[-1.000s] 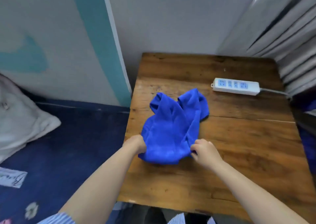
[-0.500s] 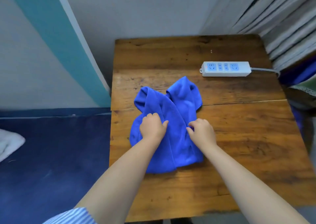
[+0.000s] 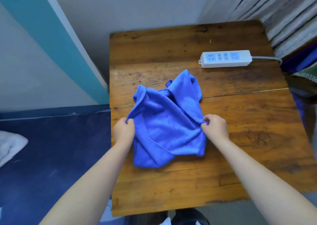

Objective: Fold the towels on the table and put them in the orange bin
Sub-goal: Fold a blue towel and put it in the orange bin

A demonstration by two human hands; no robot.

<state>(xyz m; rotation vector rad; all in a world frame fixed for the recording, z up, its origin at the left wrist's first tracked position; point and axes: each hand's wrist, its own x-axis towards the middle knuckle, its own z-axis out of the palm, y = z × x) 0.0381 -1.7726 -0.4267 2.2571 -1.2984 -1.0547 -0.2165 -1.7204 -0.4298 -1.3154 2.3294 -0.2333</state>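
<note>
Both hands, the left hand (image 3: 123, 132) and right hand (image 3: 214, 128), pinch opposite edges of the crumpled blue towel (image 3: 167, 121) stretched between them on the desk (image 3: 240, 121). Uneven pulling could leave bunched layers, so the fold may come out skewed.

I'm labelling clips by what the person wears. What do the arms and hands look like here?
Both forearms are bare down to the left hand and right hand; no gloves, rings, watch or bracelets show. Nothing covers the wrists. At the bottom edge, near the body, a bit of blue-and-white striped fabric shows, probably the shirt. No sleeve is in view.
</note>
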